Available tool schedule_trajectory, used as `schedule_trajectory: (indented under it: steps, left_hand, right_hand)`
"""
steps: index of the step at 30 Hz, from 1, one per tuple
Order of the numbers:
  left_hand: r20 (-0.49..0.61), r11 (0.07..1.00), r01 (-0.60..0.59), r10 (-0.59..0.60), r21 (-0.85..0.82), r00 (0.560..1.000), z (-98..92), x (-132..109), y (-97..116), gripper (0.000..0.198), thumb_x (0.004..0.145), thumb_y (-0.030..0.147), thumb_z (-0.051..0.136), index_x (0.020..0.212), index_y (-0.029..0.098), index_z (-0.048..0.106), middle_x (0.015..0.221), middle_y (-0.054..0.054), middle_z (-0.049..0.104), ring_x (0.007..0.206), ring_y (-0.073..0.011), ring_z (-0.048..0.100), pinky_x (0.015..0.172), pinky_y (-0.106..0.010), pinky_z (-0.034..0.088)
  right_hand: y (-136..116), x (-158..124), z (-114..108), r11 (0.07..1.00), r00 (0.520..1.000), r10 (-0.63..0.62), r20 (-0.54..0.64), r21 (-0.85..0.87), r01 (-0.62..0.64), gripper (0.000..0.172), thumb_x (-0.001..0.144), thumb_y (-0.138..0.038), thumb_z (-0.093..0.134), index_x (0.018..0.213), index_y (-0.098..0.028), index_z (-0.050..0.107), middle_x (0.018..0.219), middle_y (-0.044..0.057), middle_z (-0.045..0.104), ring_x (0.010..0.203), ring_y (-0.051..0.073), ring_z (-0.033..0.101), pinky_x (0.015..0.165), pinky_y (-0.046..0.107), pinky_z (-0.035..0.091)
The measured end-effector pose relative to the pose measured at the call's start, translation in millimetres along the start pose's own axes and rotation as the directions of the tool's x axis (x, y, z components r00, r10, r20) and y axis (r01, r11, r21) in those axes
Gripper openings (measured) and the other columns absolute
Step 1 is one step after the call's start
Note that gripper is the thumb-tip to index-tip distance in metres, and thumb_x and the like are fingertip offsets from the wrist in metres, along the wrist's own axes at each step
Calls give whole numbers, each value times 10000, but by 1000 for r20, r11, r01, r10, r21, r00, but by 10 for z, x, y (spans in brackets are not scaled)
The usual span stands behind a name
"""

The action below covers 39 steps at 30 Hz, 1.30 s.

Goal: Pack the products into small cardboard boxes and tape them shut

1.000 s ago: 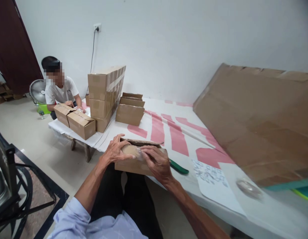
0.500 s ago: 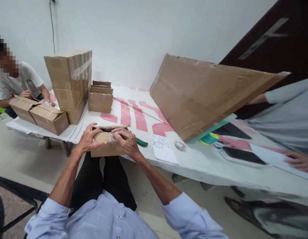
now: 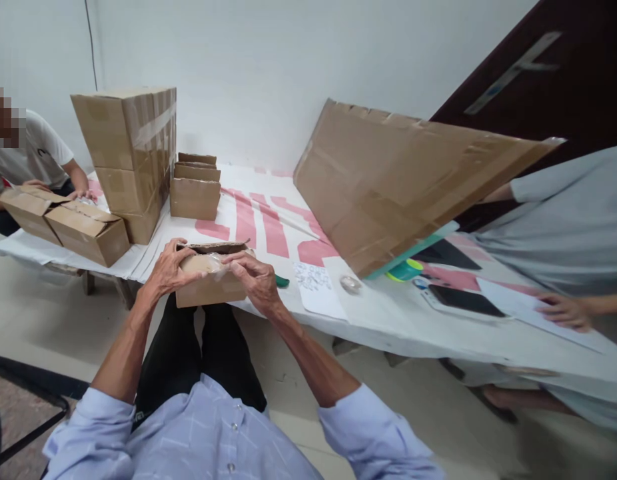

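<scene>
A small brown cardboard box (image 3: 208,292) is held at the table's near edge, above my lap, its back flap raised. My left hand (image 3: 169,270) grips its left end, thumb along the front flap and fingers behind. At the right end, my right hand (image 3: 253,277) has its fingers bent together at the top edge, pinching a bit of clear plastic film (image 3: 215,263). Whether the film is tape or a bag I cannot tell. Just right of that hand lies a green object (image 3: 282,282), partly hidden.
Taped boxes (image 3: 133,153) stand stacked at the left, beside open-topped boxes (image 3: 194,199). Two more boxes (image 3: 88,233) sit near a co-worker. A large cardboard carton (image 3: 398,180) leans at the right. Near it are a tape roll (image 3: 406,270), a phone (image 3: 466,301) and another person's hand (image 3: 566,312).
My view has shifted slightly, so the scene sits further left. The clear film shows more between my hands, and my right fingers have drawn back a little from the front flap.
</scene>
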<state>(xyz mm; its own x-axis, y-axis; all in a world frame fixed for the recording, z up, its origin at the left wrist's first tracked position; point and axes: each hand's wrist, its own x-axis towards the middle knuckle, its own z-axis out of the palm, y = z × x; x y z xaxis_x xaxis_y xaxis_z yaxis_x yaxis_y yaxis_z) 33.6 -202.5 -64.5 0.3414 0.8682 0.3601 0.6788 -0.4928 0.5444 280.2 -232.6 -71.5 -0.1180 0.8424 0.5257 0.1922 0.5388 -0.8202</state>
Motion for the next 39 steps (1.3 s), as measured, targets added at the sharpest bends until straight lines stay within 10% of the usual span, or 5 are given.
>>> schedule_trajectory:
  steps: [22, 39]
  left_hand:
    - [13, 999, 0, 0, -44, 1000, -6, 219, -186, 440, 754, 539, 843, 1067, 237, 777, 1382, -113, 551, 1318, -329, 585, 1198, -524, 457]
    - [-33, 996, -45, 43, -76, 999, 22, 208, -176, 562, 712, 539, 907, 1150, 245, 715, 1593, -155, 423, 1518, -395, 420, 1231, -631, 374]
  right_hand:
    - [-32, 9, -100, 992, 984, 46, -169, 122, -26, 382, 1008, -563, 571, 830, -249, 696, 938, 76, 769, 970, 252, 710, 948, 419, 569]
    - [220, 466, -14, 981, 997, 69, 19, -184, -64, 314, 945, -499, 592, 784, -231, 567, 770, 14, 656, 705, 164, 578, 667, 285, 458]
